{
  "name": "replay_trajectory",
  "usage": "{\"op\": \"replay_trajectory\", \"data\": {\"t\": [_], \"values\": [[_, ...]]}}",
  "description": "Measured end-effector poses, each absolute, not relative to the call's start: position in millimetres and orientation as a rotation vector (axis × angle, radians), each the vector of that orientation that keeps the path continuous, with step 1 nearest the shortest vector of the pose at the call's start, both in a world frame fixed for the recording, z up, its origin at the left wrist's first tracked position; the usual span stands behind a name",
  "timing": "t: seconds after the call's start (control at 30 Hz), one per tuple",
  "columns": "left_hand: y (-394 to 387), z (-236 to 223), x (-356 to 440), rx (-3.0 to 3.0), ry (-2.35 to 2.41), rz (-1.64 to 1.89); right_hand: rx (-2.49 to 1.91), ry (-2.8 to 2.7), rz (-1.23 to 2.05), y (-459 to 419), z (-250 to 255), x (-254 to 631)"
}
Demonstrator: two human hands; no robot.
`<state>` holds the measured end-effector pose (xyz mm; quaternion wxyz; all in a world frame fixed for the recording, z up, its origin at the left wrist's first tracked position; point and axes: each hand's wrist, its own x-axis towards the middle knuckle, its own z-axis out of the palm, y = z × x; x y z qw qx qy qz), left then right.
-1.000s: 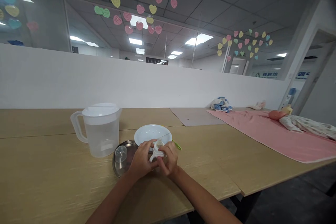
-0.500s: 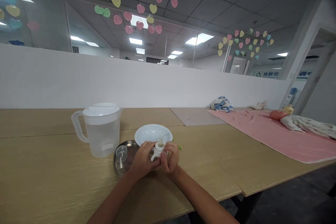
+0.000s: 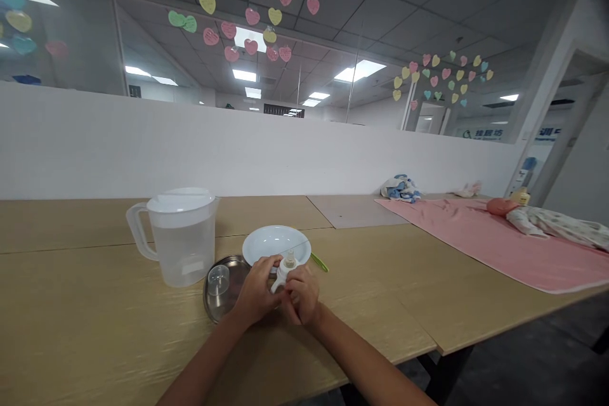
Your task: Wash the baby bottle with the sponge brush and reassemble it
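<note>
Between my two hands is a baby bottle [image 3: 282, 271] with a clear teat pointing up, a white collar and a white side handle. My left hand [image 3: 257, 288] is closed around its left side, with the thumb near the handle. Curled fingers of my right hand [image 3: 302, 295] press against the collar from the right. My hands hide most of the bottle's body. Just beyond is a white bowl [image 3: 266, 242] with a thin stick-like thing across it. Left of my hands, a round metal tray [image 3: 209, 307] holds a clear plastic cap [image 3: 218, 280].
A lidded clear pitcher [image 3: 185, 250] of water stands at the left. A thin green thing [image 3: 320, 262] lies right of the bowl. On the right, a pink cloth [image 3: 466, 235] bears a doll [image 3: 537, 219] in pale clothing. A bundled cloth [image 3: 400, 189] lies by the wall.
My right hand has shifted its grip on the bottle; its fingers are now more curled and lower. My left hand stays on the bottle. The view has shifted slightly.
</note>
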<state>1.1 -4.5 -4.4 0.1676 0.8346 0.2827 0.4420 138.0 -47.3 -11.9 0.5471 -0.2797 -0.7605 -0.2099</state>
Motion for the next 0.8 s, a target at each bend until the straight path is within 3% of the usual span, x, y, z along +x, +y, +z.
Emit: {"op": "replay_trajectory", "data": {"t": [0.13,0.33,0.8], "values": [[-8,0,2,2.382,0.774,1.234,-0.681,-1.537,-0.437,-43,-11,141],[-15,8,2,2.297,0.840,1.174,-0.809,-1.481,0.066,-37,-2,148],[-15,3,5,2.242,0.807,1.256,-0.960,-1.560,-0.027,-38,0,135]]}}
